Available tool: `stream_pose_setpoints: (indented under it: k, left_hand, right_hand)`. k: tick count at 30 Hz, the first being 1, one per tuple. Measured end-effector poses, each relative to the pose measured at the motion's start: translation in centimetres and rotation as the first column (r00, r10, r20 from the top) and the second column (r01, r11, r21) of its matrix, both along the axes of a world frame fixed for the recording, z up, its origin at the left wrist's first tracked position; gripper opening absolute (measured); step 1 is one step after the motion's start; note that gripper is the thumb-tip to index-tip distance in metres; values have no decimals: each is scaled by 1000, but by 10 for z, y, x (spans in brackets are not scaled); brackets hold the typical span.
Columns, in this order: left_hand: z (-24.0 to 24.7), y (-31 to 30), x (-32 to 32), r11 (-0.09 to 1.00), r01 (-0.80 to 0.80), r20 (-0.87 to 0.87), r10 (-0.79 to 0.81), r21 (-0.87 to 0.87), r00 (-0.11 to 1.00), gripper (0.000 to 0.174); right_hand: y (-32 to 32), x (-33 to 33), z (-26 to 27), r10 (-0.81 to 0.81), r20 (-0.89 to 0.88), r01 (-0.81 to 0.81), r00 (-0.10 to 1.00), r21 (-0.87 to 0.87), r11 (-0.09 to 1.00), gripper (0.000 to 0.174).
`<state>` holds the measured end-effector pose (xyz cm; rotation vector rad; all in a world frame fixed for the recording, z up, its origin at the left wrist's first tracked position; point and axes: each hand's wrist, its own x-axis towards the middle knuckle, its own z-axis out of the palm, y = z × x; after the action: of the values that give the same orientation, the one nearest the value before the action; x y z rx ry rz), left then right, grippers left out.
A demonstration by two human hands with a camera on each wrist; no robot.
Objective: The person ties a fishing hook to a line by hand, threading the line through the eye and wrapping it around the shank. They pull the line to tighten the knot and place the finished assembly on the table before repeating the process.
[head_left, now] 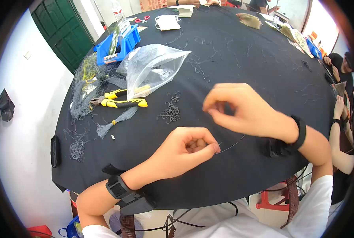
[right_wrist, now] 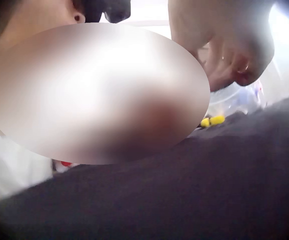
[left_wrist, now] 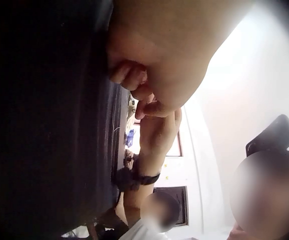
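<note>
My left hand (head_left: 185,148) pinches a thin fishing line (head_left: 233,146) between thumb and forefinger, low over the black tablecloth. From those fingertips the line curves off to the right, with a tiny bit showing just above the thumb; whether a hook is in the pinch I cannot tell. Up and to the right hovers my right hand (head_left: 244,105), fingers curled and thumb tip close to the forefinger, no line visible at its tips. A small heap of dark fish hooks (head_left: 171,109) lies beyond the left hand. In the left wrist view, the left hand's curled fingers (left_wrist: 129,77) partly overlap the other arm.
Yellow-black pliers (head_left: 123,102) lie left of the hooks, by a clear plastic bag (head_left: 155,67). A tied bundle of line (head_left: 117,122) and a tangled heap (head_left: 82,99) are at the left. Behind stand a blue bin (head_left: 125,43) and red scissors (head_left: 142,19). People sit around the table.
</note>
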<state>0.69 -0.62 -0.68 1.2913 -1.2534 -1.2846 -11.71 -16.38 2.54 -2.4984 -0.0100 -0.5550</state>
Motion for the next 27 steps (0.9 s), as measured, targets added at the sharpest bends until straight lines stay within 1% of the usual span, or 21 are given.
stream_pose_setpoints:
  k: [3,4,6,9,10,13,14,17,18,19,20,22,23,25,26,27]
  left_hand:
    - [1,4,-6,997,31,39,-28,-64,999,11]
    - [-3,4,-5,994,63,41,-59,-87,997,12]
    - [-2,4,-4,995,83,31,-82,-56,996,12]
    - [-9,4,-3,996,79,7,-79,-51,997,13]
    - [-11,3,-2,995,80,2,-80,-54,997,13]
    - [-11,3,-1,994,84,-1,-85,-73,996,13]
    - [-11,3,-1,993,87,-5,-88,-81,996,14]
    - [-9,3,0,993,89,-6,-90,-80,996,14]
    - [-15,1,1,994,87,-34,-89,-71,995,14]
    - [-20,0,1,994,85,-63,-89,-70,994,14]
    - [-19,1,1,993,91,-69,-96,-69,993,15]
    - [-18,0,3,992,98,-83,-105,-81,991,16]
    - [-19,0,2,993,86,-116,-95,-84,989,15]
    - [-20,-2,3,994,59,-174,-76,-97,982,15]
    - [-17,-2,4,995,44,-169,-59,-91,984,14]
    - [-16,-2,0,989,-10,-153,-13,-145,988,17]
  right_hand:
    - [-18,37,-16,42,15,-38,999,-186,982,18]
    - [-20,47,-16,11,-39,-19,999,-197,980,19]
    - [-20,67,-18,-50,-147,17,988,-216,976,20]
    - [-15,85,-25,-35,-128,-13,991,-358,934,19]
    - [-15,90,-28,-22,-119,-24,993,-375,927,15]
    - [-12,94,-21,-3,-225,-67,974,-301,951,12]
    - [-11,93,-19,3,-218,-58,976,-244,968,10]
    - [-15,91,-25,64,-125,-78,990,-110,991,10]
    - [-16,90,-26,124,-43,-126,991,-53,991,11]
    - [-20,89,-27,125,-84,-125,989,2,992,12]
    - [-20,84,-26,147,-116,-126,982,174,977,13]
    - [-19,68,-19,158,-135,-80,978,457,886,15]
    - [-9,55,-11,75,-186,40,980,549,835,15]
    - [-9,35,-6,79,-181,69,980,690,720,14]
    - [-9,24,-4,75,-176,72,981,702,709,15]
    - [-8,13,-4,65,-175,82,982,715,694,16]
